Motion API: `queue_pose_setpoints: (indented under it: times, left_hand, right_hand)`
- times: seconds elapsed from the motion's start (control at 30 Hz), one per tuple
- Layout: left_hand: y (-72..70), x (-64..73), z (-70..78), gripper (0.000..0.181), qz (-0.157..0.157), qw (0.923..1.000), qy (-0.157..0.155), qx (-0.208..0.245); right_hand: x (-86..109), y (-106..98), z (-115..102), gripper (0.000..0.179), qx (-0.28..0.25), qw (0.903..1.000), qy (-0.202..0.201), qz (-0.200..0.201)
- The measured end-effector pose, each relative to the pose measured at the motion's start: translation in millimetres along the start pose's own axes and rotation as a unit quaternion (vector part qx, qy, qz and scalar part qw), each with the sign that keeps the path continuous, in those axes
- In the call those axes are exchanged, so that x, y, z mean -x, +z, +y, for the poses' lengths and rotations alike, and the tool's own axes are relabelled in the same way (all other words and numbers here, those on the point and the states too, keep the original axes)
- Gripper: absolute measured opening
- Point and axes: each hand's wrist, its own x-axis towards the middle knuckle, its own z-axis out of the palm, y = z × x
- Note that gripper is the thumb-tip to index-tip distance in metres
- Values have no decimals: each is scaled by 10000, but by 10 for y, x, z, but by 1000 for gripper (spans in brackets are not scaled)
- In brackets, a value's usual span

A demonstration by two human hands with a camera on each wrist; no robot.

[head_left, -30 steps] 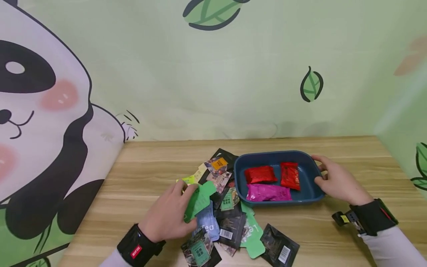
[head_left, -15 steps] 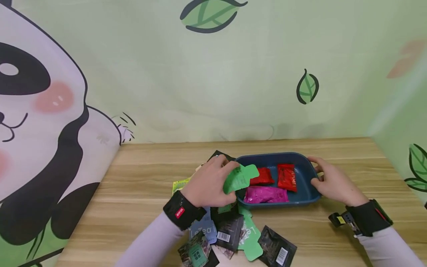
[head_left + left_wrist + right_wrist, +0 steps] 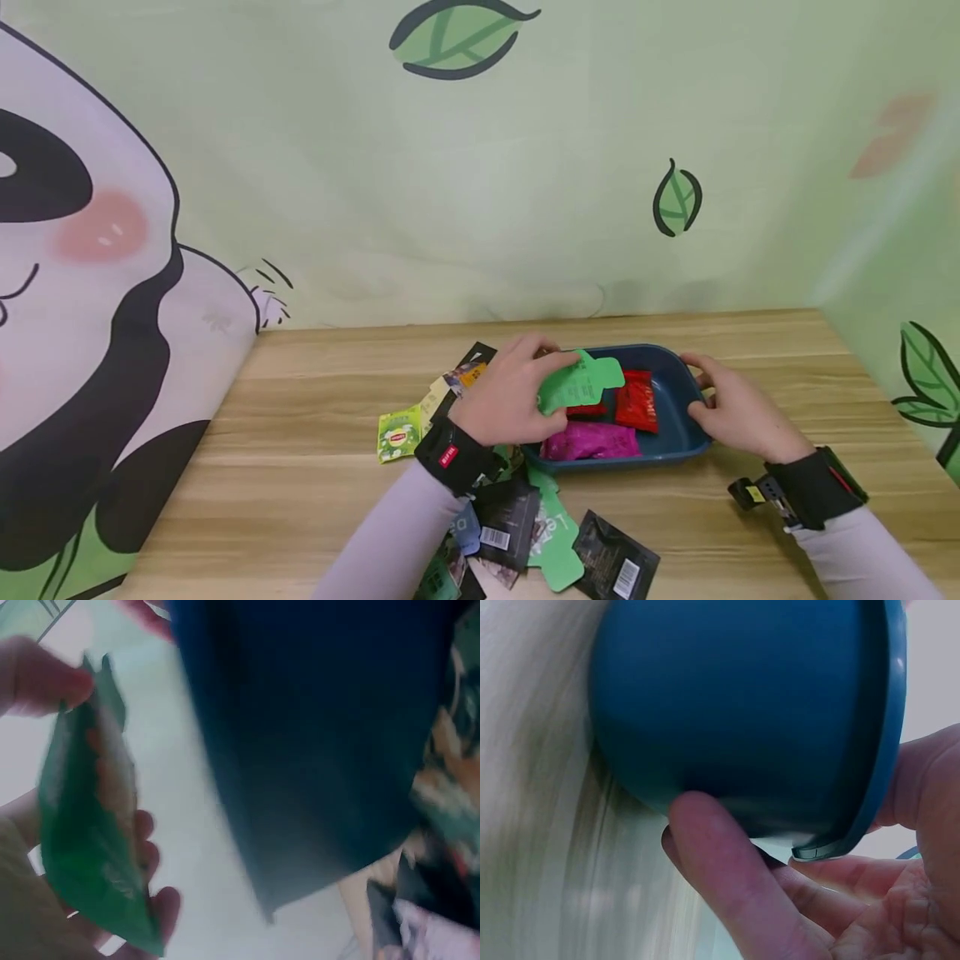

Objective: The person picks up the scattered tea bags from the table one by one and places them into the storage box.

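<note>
Pinched between thumb and fingers of my left hand (image 3: 506, 400) is a green tea packet (image 3: 577, 382), above the left part of a dark blue plastic tub (image 3: 678, 417). In the left wrist view the green packet (image 3: 90, 832) is held apart from the tub wall (image 3: 315, 750). The tub contains red packets (image 3: 636, 402) and a magenta packet (image 3: 596, 442); my left hand and its packet partly cover them. At the tub's right end, my right hand (image 3: 738, 408) holds it, with fingers against the outer wall (image 3: 750, 705) below the rim in the right wrist view.
A loose pile of packets lies left of and in front of the tub: black ones (image 3: 615, 554), a green one (image 3: 558, 542) and a yellow-green one (image 3: 400, 433). My left forearm covers part of it. Behind the wooden table (image 3: 300, 467) stands a printed backdrop (image 3: 480, 192).
My left hand has lifted the green packet from the pile and carried it right and away from me, over the tub. The right hand keeps its hold at the tub's end.
</note>
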Motion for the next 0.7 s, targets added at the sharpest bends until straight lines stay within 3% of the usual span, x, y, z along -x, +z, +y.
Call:
queue_pose_setpoints:
  times: [0.17, 0.4, 0.47, 0.63, 0.7]
  left_hand:
    - [73, -51, 0, 61, 304, 9995, 14, 99]
    - [125, -67, -19, 62, 343, 9994, -33, 96]
    - [139, -66, -22, 70, 291, 9995, -84, 65]
    - [158, -44, -26, 110, -31, 9988, -480, -47]
    - [131, -27, -31, 116, -124, 9983, -563, -18]
  right_hand:
    - [1, 9, -11, 67, 2, 10000, 80, -41]
    - [-2, 16, 2, 67, 33, 9999, 93, -56]
    - [-4, 15, 1, 67, 73, 9999, 100, -51]
    - [-1, 14, -6, 67, 96, 9999, 91, -63]
    - [2, 11, -9, 67, 76, 9999, 97, -87]
